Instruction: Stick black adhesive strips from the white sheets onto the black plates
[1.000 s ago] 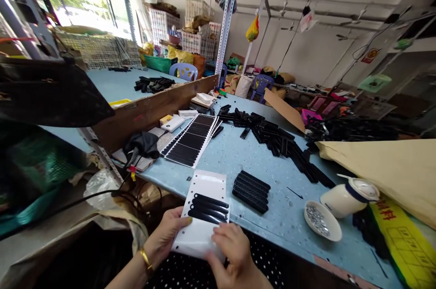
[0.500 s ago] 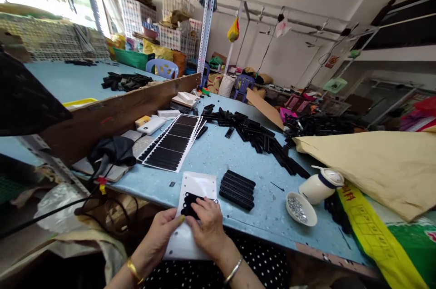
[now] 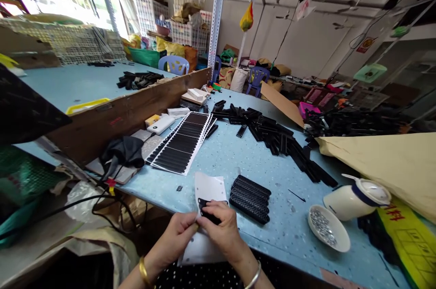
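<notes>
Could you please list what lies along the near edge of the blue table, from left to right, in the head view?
White backing sheet held by both hands → stack of black mesh-textured strips → small white dish of silver bits → white lidded jar lying on its side.

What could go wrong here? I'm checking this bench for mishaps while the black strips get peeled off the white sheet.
The white sheet overhangs the table edge; it could bend or slip as both hands pinch a black strip. The right hand works near the stacked black parts and might nudge them.
</notes>
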Available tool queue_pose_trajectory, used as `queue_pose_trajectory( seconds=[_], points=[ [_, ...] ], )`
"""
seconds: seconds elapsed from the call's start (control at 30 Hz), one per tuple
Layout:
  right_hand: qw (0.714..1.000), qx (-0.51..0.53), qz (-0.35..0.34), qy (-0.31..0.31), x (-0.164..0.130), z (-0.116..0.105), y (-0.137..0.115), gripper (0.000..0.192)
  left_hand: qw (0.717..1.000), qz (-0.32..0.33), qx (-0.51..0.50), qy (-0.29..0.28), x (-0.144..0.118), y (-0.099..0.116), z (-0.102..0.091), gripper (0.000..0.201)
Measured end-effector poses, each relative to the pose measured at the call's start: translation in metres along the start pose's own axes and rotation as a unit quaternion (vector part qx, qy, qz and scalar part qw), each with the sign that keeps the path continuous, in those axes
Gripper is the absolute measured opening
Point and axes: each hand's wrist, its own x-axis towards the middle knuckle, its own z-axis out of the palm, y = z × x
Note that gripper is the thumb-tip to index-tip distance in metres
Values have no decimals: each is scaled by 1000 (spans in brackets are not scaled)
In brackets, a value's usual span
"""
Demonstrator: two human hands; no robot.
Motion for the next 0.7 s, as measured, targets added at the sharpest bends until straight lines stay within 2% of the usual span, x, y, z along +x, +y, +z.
queue_pose_trajectory(
  seconds=[0.13, 0.27, 0.33, 0.4, 0.5, 0.57, 0.63, 0.7],
  points=[
    [997, 75, 26, -3, 4, 4, -4, 14, 1000, -18, -3, -5, 0, -6, 0, 34],
    [986, 147, 72, 43, 11, 1, -7, 24, 997, -52, -49, 7, 1, -12, -6, 39],
    [972, 193, 102, 85, 20, -14, -10, 25, 992, -82, -94, 28, 5, -7, -12, 38],
    [955, 238, 110, 138, 29, -42, -15, 21, 989, -98, -100, 48, 15, 5, -18, 39],
    [933, 285, 57, 212, 36, -95, -25, 16, 995, -69, 2, 68, 48, 30, -28, 40],
    [926, 273, 27, 259, 32, -122, -32, 14, 994, -38, 65, 82, 79, 46, -34, 37],
    [929, 244, 35, 275, 22, -132, -36, 18, 989, -3, 105, 104, 108, 60, -39, 29],
    [937, 204, 66, 275, 12, -125, -35, 23, 979, 44, 143, 140, 127, 71, -39, 24]
  ],
)
